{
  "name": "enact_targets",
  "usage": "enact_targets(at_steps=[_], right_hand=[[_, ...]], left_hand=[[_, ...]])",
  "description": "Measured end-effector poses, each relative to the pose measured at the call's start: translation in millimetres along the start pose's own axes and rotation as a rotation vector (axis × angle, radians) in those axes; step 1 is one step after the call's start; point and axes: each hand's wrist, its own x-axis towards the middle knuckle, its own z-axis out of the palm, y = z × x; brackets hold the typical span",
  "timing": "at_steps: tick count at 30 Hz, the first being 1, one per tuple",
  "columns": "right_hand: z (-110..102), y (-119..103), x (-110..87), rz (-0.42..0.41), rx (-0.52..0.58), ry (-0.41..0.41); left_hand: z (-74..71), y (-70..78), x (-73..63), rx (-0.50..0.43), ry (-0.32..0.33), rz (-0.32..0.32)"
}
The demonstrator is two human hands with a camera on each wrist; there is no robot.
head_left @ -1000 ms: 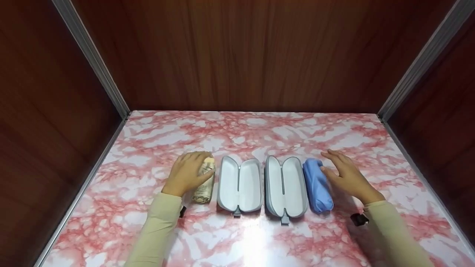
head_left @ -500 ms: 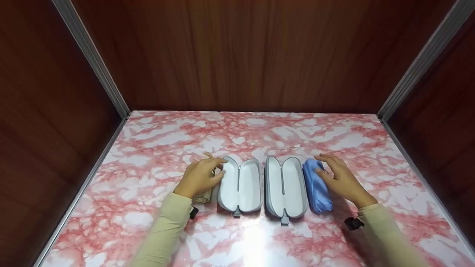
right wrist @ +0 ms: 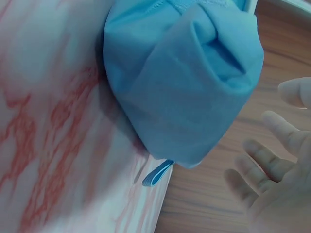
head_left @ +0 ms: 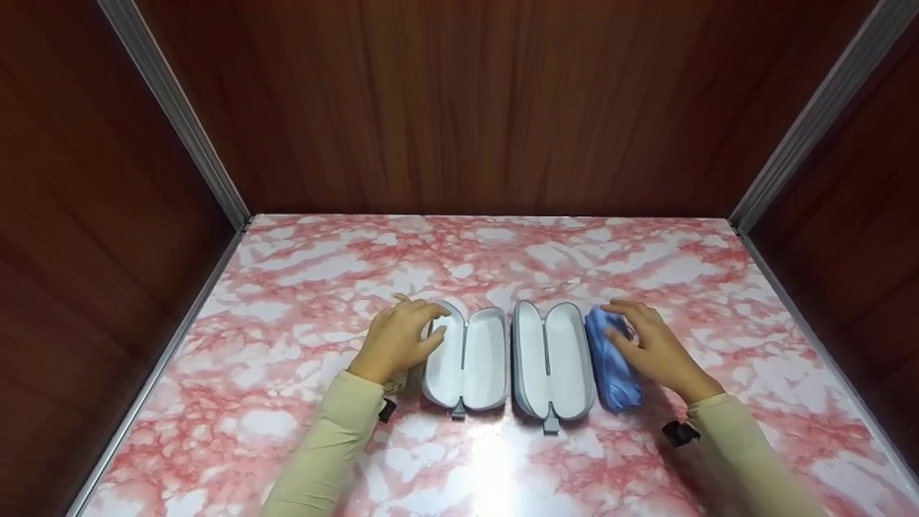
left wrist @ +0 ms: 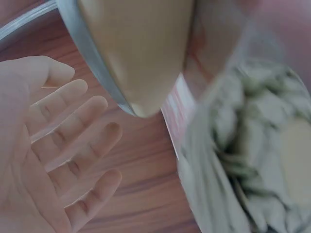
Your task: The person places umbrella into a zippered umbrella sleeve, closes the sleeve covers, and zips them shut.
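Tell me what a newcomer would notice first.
The left case and the right case, both open and pale-lined, stand out side by side near the middle of the marbled table. Next comes the bright blue bundle to their right, by the right hand. In the head view, the left hand overlaps the left case's outer edge.

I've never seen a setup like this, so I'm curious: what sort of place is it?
Probably a small enclosed work booth, though the wider room isn't shown. Dark wood-grain panels stand on three sides, metal strips run along the corners, and a red-and-white marbled tabletop fills the space between.
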Motion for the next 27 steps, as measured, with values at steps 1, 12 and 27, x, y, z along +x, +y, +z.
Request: enact_targets(at_steps=[1,12,27], right_hand=[[0.5,-0.5,0.4,-0.005,0.001,0.0],[4.4,-10.5,2.8,0.006,0.027,-0.044],[11.4,-13.0,2.6,0.015,0.076,-0.056]], left_hand=[[0.2,2.4,1.8,-0.008,0.005,0.006],[4.8,37.1,17.4,-0.184,-0.068,-0.026],[24.0,82.1,28.5,-0.596,-0.259,-0.126]])
